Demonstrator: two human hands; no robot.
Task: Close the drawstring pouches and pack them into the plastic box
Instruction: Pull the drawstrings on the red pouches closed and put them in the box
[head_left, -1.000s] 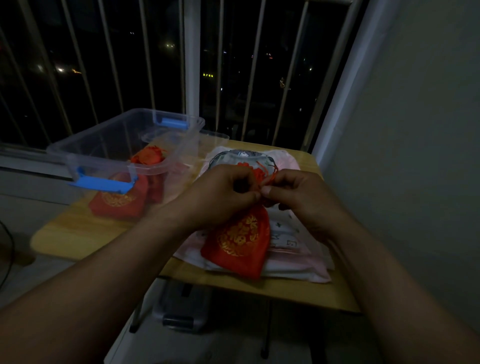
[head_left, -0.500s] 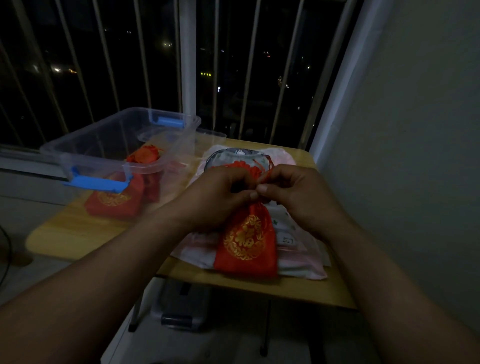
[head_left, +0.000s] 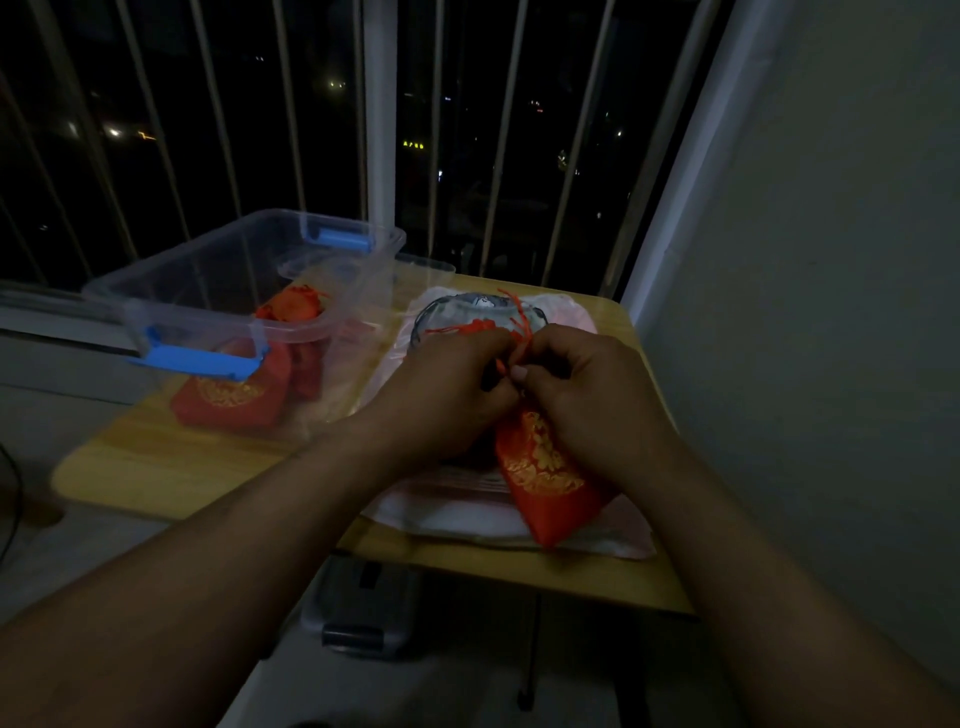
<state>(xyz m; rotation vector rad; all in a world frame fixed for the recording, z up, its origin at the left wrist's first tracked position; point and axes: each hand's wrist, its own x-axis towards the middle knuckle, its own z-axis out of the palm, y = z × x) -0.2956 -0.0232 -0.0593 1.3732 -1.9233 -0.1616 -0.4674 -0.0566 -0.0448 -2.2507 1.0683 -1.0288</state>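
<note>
— Both hands busy?
— Yes. Left hand (head_left: 447, 395) and right hand (head_left: 587, 397) pinch the cord (head_left: 522, 327) of a red pouch (head_left: 545, 478) by the table's (head_left: 156, 467) near edge.
— The box (head_left: 301, 330)?
— Far left corner, packed pouches (head_left: 234, 400) inside.

left hand (head_left: 447, 395), right hand (head_left: 587, 395): pinch drawstring (head_left: 501, 366) | red pouch (head_left: 545, 478): over pink cloth (head_left: 613, 535)

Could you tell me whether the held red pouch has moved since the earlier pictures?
Yes: the lower end of the red pouch has swung rightward over the white cloth, toward the wall.
</note>
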